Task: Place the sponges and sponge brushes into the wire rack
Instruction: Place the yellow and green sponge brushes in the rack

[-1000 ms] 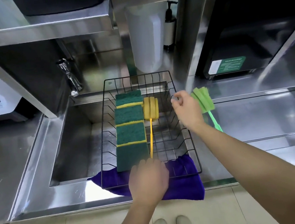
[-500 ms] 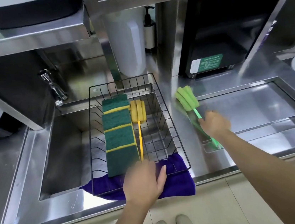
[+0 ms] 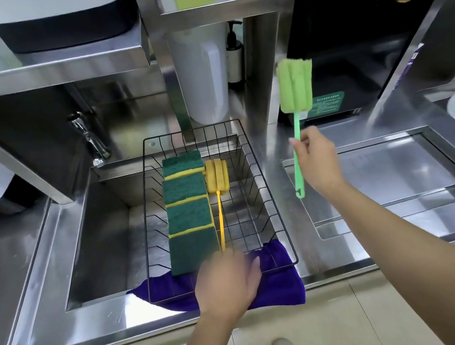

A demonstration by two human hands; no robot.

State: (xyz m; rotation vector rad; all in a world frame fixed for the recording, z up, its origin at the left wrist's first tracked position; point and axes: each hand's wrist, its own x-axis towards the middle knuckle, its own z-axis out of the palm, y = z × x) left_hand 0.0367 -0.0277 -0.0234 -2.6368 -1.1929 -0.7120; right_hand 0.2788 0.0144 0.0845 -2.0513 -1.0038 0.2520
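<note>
Head view, from where I stand: nearest is the left hand (image 3: 227, 282), palm down on the front edge of the wire rack (image 3: 280, 224), over the end of the yellow sponge brush (image 3: 216, 182). Its grip is blurred and turned away, so I cannot tell whether the fingers are closed on anything. Under that front edge a purple cloth (image 3: 280, 283) hangs over the lip of the steel bench (image 3: 109, 313).

Inside the rack, which sits across the sink (image 3: 94, 217), four green-and-yellow sponges (image 3: 188, 214) lie in a row down the left side, with the yellow brush just beside them, its head toward the back.

Farther off and to the right, the right hand (image 3: 316, 158) has its grip pinched closed on the handle of the green sponge brush (image 3: 295, 89), held upright in the air, well clear of the rack (the last piece still outside, by my reckoning).

To finish well, I'd tip the foam head toward the back, bring the brush over the empty right side of the rack, and lay it flat alongside the yellow one, handle toward the front, letting go only once it rests on the wires.
</note>
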